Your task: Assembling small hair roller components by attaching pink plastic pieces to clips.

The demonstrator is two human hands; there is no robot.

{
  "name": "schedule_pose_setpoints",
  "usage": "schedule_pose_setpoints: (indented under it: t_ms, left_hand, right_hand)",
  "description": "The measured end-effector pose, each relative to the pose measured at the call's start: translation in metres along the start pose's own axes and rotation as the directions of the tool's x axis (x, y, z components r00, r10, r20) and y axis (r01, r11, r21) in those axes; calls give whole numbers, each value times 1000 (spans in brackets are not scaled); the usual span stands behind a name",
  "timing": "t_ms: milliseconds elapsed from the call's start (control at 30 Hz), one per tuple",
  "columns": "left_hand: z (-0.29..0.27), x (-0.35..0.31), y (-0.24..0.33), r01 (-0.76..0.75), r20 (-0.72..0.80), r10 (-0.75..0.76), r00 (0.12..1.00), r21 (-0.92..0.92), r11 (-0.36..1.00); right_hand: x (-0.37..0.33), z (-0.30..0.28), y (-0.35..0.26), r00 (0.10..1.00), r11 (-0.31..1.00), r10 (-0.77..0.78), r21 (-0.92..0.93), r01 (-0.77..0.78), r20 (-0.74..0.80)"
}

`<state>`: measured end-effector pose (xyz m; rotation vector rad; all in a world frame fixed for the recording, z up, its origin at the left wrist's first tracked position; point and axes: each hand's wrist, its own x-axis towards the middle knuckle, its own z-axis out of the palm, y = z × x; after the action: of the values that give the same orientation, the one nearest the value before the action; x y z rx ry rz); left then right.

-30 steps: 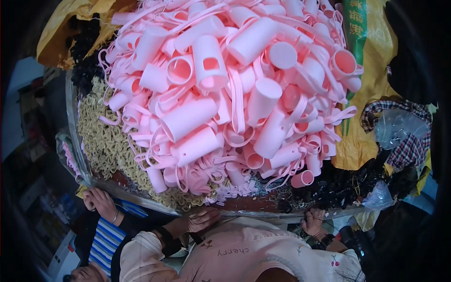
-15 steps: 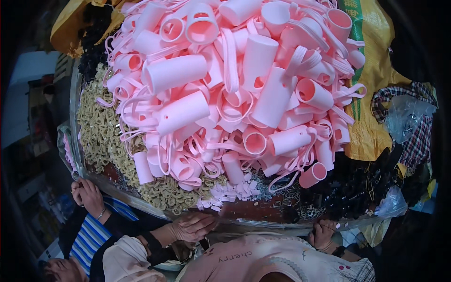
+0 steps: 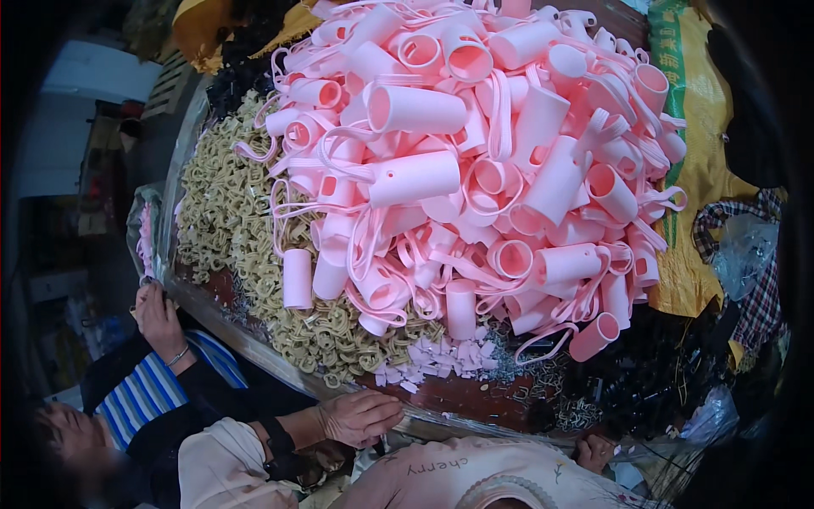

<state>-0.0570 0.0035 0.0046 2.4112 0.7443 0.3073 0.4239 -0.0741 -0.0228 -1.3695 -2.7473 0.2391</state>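
Pale pink chips (image 3: 445,358) lie in a low, loose heap close to the near edge of the surface (image 3: 454,403), between a pile of tan loops and a scatter of metal clips. At the far left, a co-worker's hand (image 3: 157,318) is raised to a bagged stack of pink strips (image 3: 146,242). Rightward come the tan loops (image 3: 246,195), then the person's left hand (image 3: 360,417) at the near edge, back upward, fingers stretched rightward and together; its palm is hidden, so I cannot tell whether it grips anything. The chips sit just beyond and to the right of its fingertips, their heap running longest left to right, its right end slightly farther away. Behind them rises the large mound of pink strapped tubes (image 3: 415,178). Right of the chips are the metal clips (image 3: 577,413). The right hand (image 3: 593,452) is farther right at the near edge, fingers curled; whether they enclose anything cannot be told. The left hand is clearly nearer the chips. Black parts (image 3: 644,373) and a yellow sack (image 3: 704,161) lie beyond at right.
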Motion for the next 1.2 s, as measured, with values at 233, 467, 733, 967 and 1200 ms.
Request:
schedule_pose_setpoints:
  t_ms: [233,467,733,967,1200]
  left_hand:
    - [1,1,1,28,14,-28,1000,38,999]
    - [6,-3,8,-19,-59,32,998,216,976]
    - [11,-11,25,-54,-127,111,986,386,921]
    - [75,-31,77,-103,-178,179,968,367,925]
    - [241,2,-9,127,344,-89,935,-89,988]
  right_hand:
    - [11,-19,-7,994,989,73,121,-82,77]
    - [17,-21,-15,992,983,121,134,-123,30]
    - [16,-25,-34,984,991,124,60,-117,-130]
    - [19,-23,-39,962,994,109,4,-112,-252]
    - [18,-16,-30,942,983,153,-52,-176,-299]
